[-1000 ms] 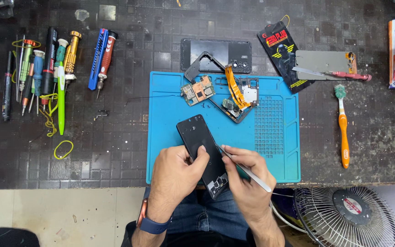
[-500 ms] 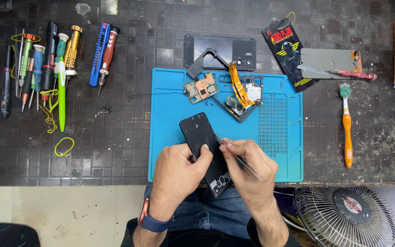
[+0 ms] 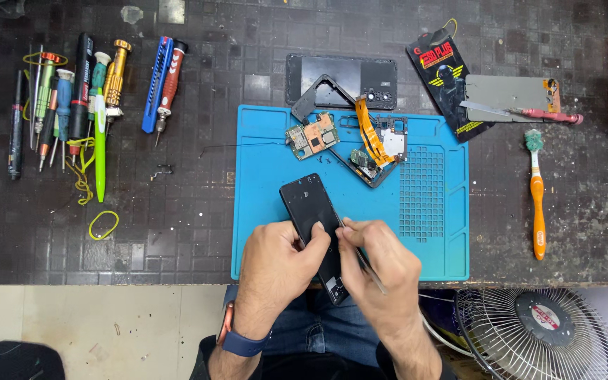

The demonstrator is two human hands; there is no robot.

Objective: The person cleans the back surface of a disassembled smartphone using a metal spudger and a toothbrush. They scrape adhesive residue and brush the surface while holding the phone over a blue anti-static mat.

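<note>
A black phone body (image 3: 309, 207) lies tilted over the near part of a blue work mat (image 3: 431, 232). My left hand (image 3: 276, 271) grips its near left edge, thumb on the phone's face. My right hand (image 3: 378, 271) holds thin metal tweezers (image 3: 360, 255) with the tip at the phone's right edge. The phone's near end sticks out past the table edge, between my hands.
On the mat's far part lie a small circuit board (image 3: 311, 137), an orange flex cable (image 3: 371, 137) and a phone frame. A black back cover (image 3: 339, 77) lies beyond. Screwdrivers (image 3: 79, 98) are at the left, an orange brush (image 3: 537, 200) at the right, a fan (image 3: 536, 334) below.
My right hand has drawn in closer to the phone and its tweezers tip now touches the phone's right edge. The left hand keeps its hold.
</note>
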